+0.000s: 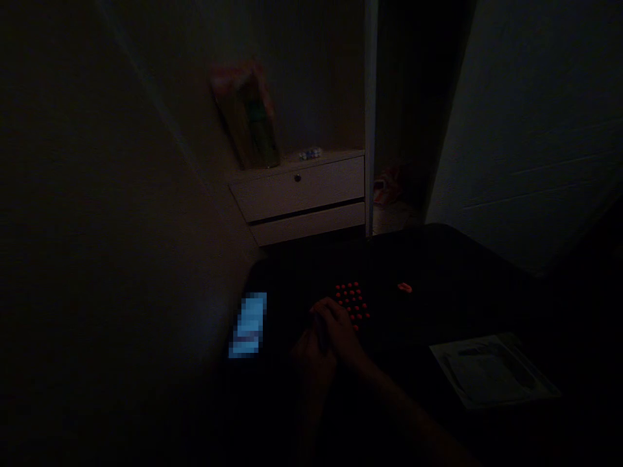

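Peering through this dim view, I find the right hand [339, 325] together with the left hand [311, 355], fingers curled and the two touching; whether anything is pinched between them I can't make out. The rows of red dots [353, 299] lie on the dark counter [428, 256], just to the right and far side of the hands, the nearest left ones partly hidden behind the right hand. For good work here, I'd want the fingertips firm and the wrists steady, with the right hand kept from brushing the rows, since the dots could be loose and might scatter. I'd lift clear before moving sideways rather than drag across them. A small orange piece [404, 287] sits apart to the right, a pale flat sheet [496, 371] lies near right, and a glowing screen [248, 325] stands out at left; more light on the hands would, I judge, help most.
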Tool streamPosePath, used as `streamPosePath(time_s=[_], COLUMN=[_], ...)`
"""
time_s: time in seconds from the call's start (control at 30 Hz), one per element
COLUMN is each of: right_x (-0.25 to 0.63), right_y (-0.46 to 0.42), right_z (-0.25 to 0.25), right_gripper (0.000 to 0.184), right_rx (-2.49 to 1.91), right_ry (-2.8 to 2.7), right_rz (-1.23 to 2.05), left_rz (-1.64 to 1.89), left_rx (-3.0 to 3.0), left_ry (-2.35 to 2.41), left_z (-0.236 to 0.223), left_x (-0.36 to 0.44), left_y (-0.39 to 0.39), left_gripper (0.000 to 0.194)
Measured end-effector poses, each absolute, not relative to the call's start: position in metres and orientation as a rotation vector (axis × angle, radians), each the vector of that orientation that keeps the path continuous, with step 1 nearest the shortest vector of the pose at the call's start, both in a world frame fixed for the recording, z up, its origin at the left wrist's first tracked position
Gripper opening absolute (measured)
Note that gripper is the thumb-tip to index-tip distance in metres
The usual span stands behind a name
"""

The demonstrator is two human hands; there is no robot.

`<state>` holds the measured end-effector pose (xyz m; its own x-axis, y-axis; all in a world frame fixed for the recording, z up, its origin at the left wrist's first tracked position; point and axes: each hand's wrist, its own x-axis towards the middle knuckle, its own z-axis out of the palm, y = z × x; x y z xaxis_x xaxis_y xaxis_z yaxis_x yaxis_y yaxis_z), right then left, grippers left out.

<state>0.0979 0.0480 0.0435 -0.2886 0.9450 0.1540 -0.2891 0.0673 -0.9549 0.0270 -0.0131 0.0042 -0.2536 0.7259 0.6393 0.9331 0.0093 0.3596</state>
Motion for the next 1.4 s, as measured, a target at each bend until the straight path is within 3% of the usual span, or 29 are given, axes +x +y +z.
streamPosePath(time_s=[1.4], right_x=[0.0968], right_y=[0.049], right_z=[0.0428], right_gripper=[0.02], right_rx=[-0.763], right_ry=[-1.257], right_rz=[1.473], left_rz=[-1.097], left_rx=[-1.713], left_ry=[-1.944], left_z=[0.0064], left_x=[0.0271], left_y=[-0.0126], left_gripper=[0.015])
